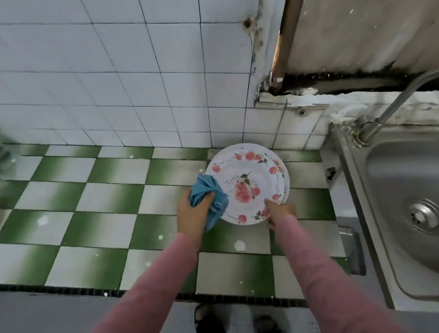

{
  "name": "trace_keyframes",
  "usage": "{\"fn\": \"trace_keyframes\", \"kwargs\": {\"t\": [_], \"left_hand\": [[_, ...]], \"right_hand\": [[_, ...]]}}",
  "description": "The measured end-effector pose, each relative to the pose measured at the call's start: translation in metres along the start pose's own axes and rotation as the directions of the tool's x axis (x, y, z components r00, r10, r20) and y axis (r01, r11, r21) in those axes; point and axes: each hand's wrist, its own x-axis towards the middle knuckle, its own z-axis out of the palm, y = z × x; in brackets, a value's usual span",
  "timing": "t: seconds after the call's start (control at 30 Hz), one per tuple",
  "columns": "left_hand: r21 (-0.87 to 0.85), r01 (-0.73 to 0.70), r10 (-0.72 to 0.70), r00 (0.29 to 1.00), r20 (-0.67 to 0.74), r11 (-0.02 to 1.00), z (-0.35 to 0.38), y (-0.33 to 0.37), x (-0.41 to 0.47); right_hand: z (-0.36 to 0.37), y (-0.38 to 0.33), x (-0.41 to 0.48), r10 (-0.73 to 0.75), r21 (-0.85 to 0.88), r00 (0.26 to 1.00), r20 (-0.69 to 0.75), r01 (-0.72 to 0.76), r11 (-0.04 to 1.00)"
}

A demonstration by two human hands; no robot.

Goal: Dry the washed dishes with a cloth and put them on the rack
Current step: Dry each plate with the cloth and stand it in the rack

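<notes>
Head view, green-and-white checkered tiled surface (101, 196), white tiled wall (119, 68) beyond, steel sink (419, 198) right of the right hand (281, 212) pinching floral plate (245, 184) rim, left hand (192, 213) clutching blue cloth (211, 197) against plate's left edge.

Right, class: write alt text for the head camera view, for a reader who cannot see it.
A person's left hand presses a blue cloth against a floral plate that the right hand steadies by its rim, over a green-and-white checked counter. Another plate's edge shows behind it; a steel sink lies to the right.
</notes>
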Motion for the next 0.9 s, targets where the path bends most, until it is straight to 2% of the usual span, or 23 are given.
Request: {"fn": "trace_keyframes", "kwargs": {"t": [0.27,0.63,0.9], "left_hand": [[0.043,-0.031,0.025,0.991,0.130,0.999,-0.029,0.010,0.028],[0.023,-0.064,0.058,0.981,0.187,0.998,-0.045,0.021,0.049],[0.012,-0.064,0.061,0.981,0.186,0.998,-0.046,0.022,0.055]], "right_hand": [[0.020,0.010,-0.006,0.007,0.066,0.998,-0.064,-0.002,0.998],[0.009,0.008,-0.016,-0.123,0.015,0.966,-0.228,0.130,0.991],[-0.010,0.008,-0.025,-0.123,0.083,0.931,-0.344,0.161,0.984]]}}
